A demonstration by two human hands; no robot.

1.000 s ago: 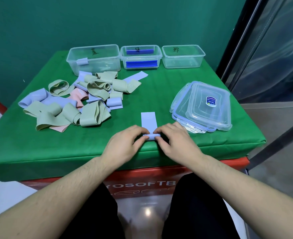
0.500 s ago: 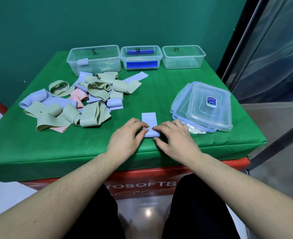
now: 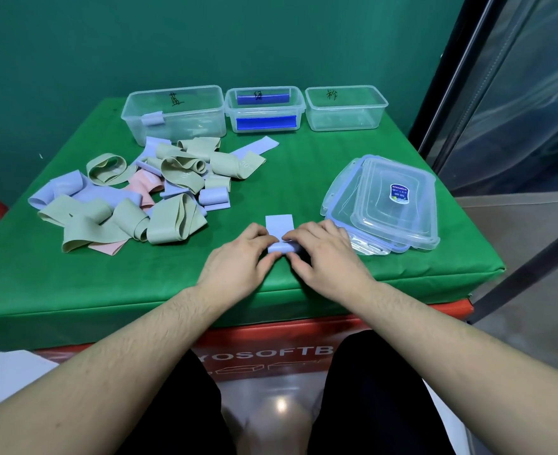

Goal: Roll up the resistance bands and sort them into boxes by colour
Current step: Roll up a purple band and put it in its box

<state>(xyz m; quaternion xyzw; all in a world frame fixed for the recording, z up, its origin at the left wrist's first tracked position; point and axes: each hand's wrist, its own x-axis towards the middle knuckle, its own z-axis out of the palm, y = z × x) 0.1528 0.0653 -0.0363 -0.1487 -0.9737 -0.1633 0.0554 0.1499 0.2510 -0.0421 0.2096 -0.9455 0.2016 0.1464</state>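
- A person's left hand (image 3: 238, 264) and right hand (image 3: 325, 257) meet over a pale blue resistance band (image 3: 280, 236) near the front edge of a green-covered table (image 3: 303, 165); the fingers of both hands curl onto the rolled part, with the thumbs tucked against its near side.
- The roll sits right under the fingertips, while the unrolled tail lies flat on the cloth just beyond them, pointing away from the person.
- To the left of the left-hand fingers and farther back lies a loose heap of bands (image 3: 146, 195) (sage green, pale blue and pink, some looped, some flat), well apart from the hands.
- Just to the right of the right-hand fingers rests a stack of clear lids (image 3: 389, 205), its near corner close to the knuckles.
- Far beyond the fingertips, along the back edge, stand three clear boxes in a row: the left box (image 3: 175, 113) holds one small blue roll against its front wall, the middle box (image 3: 264, 108) shows dark blue strips, and the right box (image 3: 344, 108) carries a handwritten mark that is too small to read.
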